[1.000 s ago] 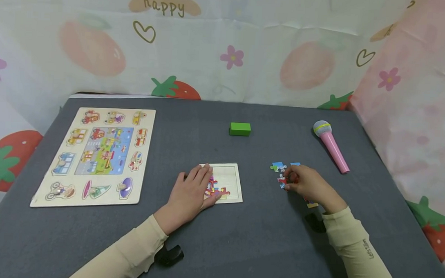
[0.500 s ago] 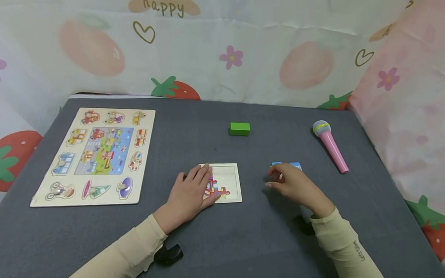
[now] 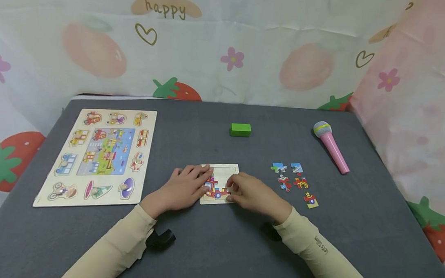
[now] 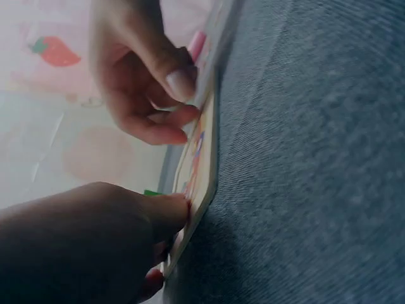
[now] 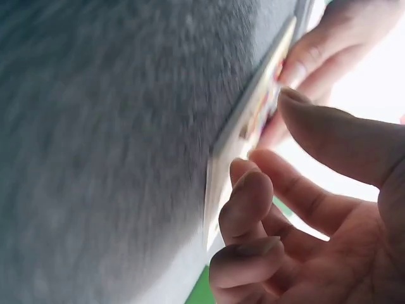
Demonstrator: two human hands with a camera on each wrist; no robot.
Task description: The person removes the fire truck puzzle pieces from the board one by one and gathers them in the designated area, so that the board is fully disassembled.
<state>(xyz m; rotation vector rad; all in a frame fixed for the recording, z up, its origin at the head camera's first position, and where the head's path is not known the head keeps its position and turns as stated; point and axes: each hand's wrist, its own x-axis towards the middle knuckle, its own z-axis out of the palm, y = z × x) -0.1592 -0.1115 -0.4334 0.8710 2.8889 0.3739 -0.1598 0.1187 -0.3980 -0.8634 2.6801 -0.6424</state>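
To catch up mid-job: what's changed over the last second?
The right grip went left from the loose pieces to the frame; whether it holds anything is unclear. The left grip shifted left, uncovering more of the frame. Microphone, block and board stayed put.

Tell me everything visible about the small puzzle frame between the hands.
The small puzzle frame is a pale, thin rectangle, wooden-looking, with a raised rim. It lies flat on the dark grey tabletop. Colourful pieces sit in its near-left part; the far-right part is bare. The left hand rests on its left side, hiding some. The right hand is at its right edge; contact is unclear.
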